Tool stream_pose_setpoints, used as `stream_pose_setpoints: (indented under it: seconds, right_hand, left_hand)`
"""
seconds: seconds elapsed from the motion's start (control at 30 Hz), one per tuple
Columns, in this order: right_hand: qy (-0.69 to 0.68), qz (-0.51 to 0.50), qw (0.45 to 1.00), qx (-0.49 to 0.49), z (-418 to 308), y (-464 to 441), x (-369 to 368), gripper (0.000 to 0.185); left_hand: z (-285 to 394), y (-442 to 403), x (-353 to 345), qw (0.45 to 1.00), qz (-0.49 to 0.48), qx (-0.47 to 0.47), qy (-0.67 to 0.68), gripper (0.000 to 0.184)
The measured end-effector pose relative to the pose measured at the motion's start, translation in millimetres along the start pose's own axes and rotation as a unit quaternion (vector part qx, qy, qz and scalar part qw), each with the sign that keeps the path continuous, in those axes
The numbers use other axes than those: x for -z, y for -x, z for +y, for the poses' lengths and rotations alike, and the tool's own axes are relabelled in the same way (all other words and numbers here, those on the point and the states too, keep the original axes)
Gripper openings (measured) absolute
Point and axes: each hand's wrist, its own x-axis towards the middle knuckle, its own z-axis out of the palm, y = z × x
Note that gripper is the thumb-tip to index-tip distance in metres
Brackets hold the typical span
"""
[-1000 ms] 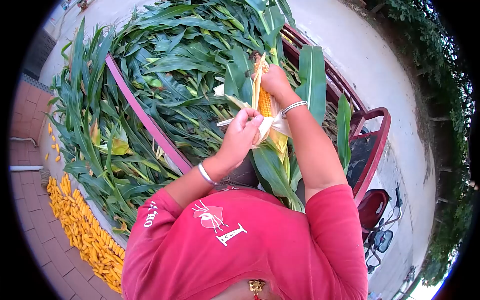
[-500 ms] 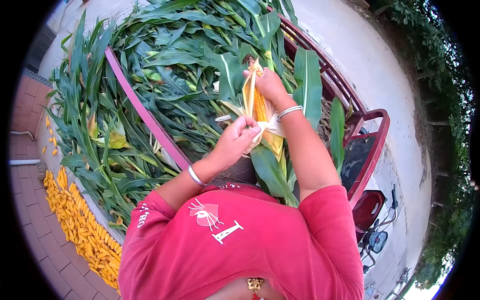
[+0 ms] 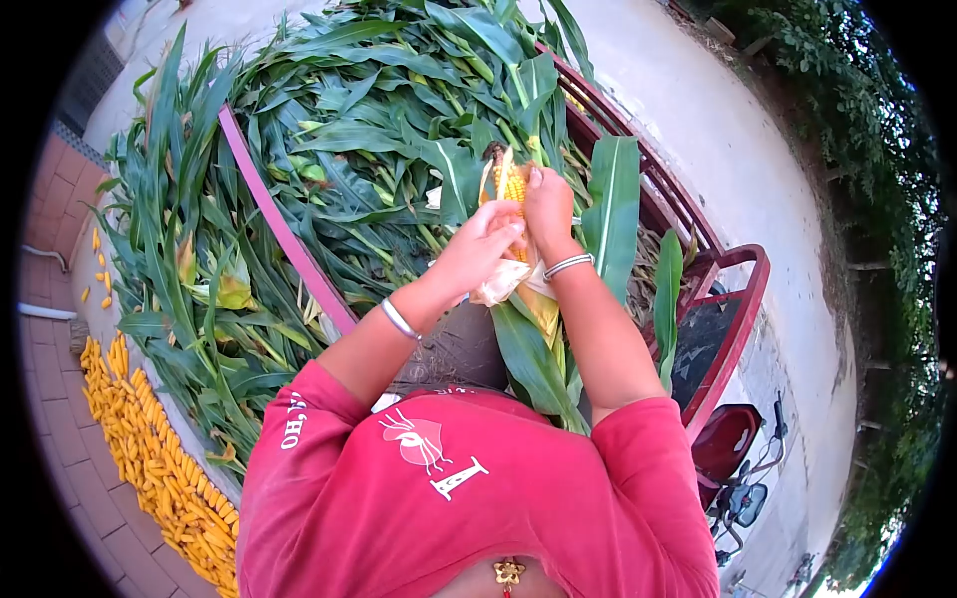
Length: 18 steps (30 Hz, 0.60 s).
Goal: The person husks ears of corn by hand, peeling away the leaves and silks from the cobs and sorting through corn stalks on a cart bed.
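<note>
A yellow ear of corn [image 3: 510, 184] points away from me, still on its stalk, with its kernels bare near the dark silk tip. Against its right side my right hand [image 3: 550, 207] is closed, thumb up, gripping the ear and its husk. My left hand [image 3: 480, 249] reaches across the ear's lower left side, fingers curled onto it. Pale peeled husk [image 3: 501, 283] hangs below the left fingers. Toward my body runs the green stalk leaf [image 3: 533, 364]. The fingertips of both hands are partly hidden.
Cut green corn stalks [image 3: 349, 149] heap inside and over a red metal cart rail [image 3: 284, 219]. Another red cart frame [image 3: 733, 339] stands at right, beside a parked red motorbike [image 3: 726, 444]. Husked yellow cobs [image 3: 164, 448] lie piled on paving at left.
My left hand has moved up and forward from the peeled husk near the ear's base to the ear's side. The right hand has turned thumb up and shifted slightly right and toward me.
</note>
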Motion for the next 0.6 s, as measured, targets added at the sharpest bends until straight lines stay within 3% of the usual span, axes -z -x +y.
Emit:
stream_pose_setpoints:
  seconds: [0.07,0.1,0.13,0.2,0.23,0.3,0.33,0.37,0.4,0.5,0.6]
  right_hand:
    - [0.014,0.035,0.999,-0.001,8.6,-2.8,-4.3,0.030]
    - [-0.277,0.050,0.950,-0.132,7.8,-2.2,-3.0,0.027]
    - [-0.539,0.058,0.802,-0.250,7.6,0.8,-1.7,0.025]
    - [-0.567,0.060,0.772,-0.279,8.0,10.9,14.9,0.022]
    - [-0.584,0.023,0.752,-0.304,3.6,18.2,27.9,0.022]
    - [-0.613,-0.050,0.709,-0.345,-13.1,36.2,57.6,0.021]
    - [-0.611,-0.046,0.708,-0.350,-16.3,47.7,64.5,0.021]
    - [-0.611,-0.062,0.718,-0.328,-20.1,56.9,67.6,0.021]
    - [-0.611,-0.077,0.726,-0.304,-26.0,65.8,70.2,0.021]
    - [-0.579,-0.131,0.762,-0.256,-39.1,92.9,73.6,0.024]
    - [-0.550,-0.171,0.780,-0.246,-44.3,117.3,102.3,0.025]
  left_hand:
    - [-2.7,-9.7,-3.0,0.996,0.051,-0.069,0.030,0.037]
    - [1.8,-11.1,-3.7,0.995,0.070,-0.067,0.010,0.048]
    - [2.0,-13.5,-4.9,0.995,0.069,-0.066,0.010,0.048]
    - [-0.2,-23.7,-5.8,0.983,0.163,-0.033,0.074,0.062]
    - [-4.5,-32.2,-0.5,0.981,0.189,-0.017,0.044,0.071]
    - [-0.5,-46.2,1.2,0.979,0.159,0.028,0.125,0.065]
    - [14.3,-43.2,-3.0,0.978,0.117,0.058,0.165,0.059]
    - [-13.0,-68.5,6.4,0.970,0.078,0.069,0.220,0.039]
    - [-21.5,-73.4,4.2,0.970,0.076,0.072,0.218,0.039]
    - [-49.6,-92.1,-4.7,0.950,0.207,0.066,0.225,0.017]
    - [-57.6,-100.7,4.0,0.936,0.244,0.028,0.251,0.022]
